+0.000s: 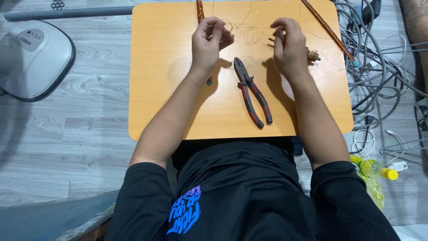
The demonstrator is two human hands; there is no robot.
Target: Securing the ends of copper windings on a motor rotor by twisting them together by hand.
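Over a small orange wooden table (156,102), my left hand (209,42) pinches a thin coiled wire (247,33), which loops across the tabletop between my hands. My right hand (290,47) is curled with its fingertips pinching the other end of that wire near a small dark piece. Pliers with red and black handles (252,91) lie between my hands, jaws pointing away from me. A small brass-coloured part (313,56) peeks out from behind my right hand. A copper-coloured braided rod (200,11) runs behind my left hand.
A second copper-coloured rod (327,29) lies diagonally at the table's far right corner. A tangle of grey cables (379,67) covers the floor at right. A white round appliance (33,58) sits on the floor at left. Yellow-capped bottles (372,172) lie beside my right arm.
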